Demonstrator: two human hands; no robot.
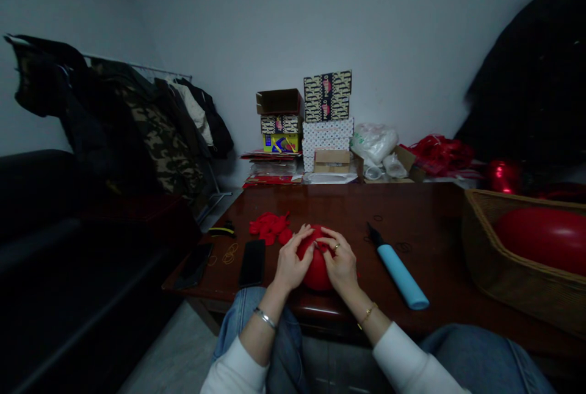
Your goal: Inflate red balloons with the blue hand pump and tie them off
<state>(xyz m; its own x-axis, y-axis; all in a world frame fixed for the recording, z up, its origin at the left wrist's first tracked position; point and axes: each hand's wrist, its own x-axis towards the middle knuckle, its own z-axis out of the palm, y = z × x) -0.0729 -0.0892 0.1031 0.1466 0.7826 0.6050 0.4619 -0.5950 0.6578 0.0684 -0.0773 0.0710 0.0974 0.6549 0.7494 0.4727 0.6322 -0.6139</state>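
A round, inflated red balloon [317, 277] rests at the table's near edge between my hands. My left hand [292, 260] curves over its left side, thumb and fingers pinched near its top. From the other side, my right hand [341, 261] grips the balloon's neck area, with a ring on one finger. The fingertips of both hands almost meet; what exactly they pinch is too small to tell. A heap of limp red balloons [269, 226] lies just beyond my left hand. To the right of my right hand is a light-blue hand pump [403, 277] with a black nozzle.
Left on the table [315, 202] are two dark phones [252, 263], yellow rubber bands [230, 253] and a yellow-and-black tool [223, 230]. Dark bands [403, 247] lie by the pump. A wicker basket [483, 254] holds a large red balloon [544, 236]. Boxes [327, 96] stand behind.
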